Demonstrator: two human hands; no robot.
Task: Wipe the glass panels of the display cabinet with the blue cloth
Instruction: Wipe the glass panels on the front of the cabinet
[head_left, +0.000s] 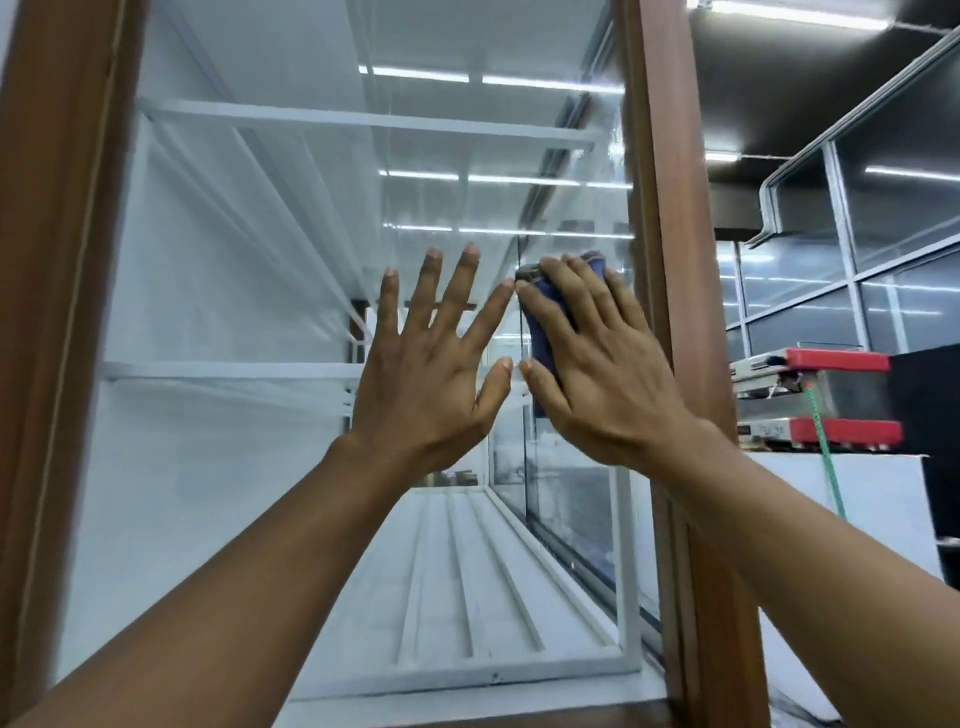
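Blue cloth (543, 338) sat bunched under my right grip (602, 374), just left of the brown wooden post (670, 312) of the display cabinet (57, 260). That grip was not clenched. Its fingers lay nearly straight over the cloth and pressed it against the glass panel (571, 509) that ran up to the post. Cloth showed past the fingertips and beside the thumb.

Left grip (431, 384), further left of the post, was released, fingers spread and straight, holding nothing. Its thumb tip was close to the right thumb tip. Could not tell whether the palm touched glass.

White shelves (363, 122) lay left of the post, inside the cabinet. Right of the post stood two stacked red-trimmed boxes (831, 360), with a green cord (827, 462) hanging across them.
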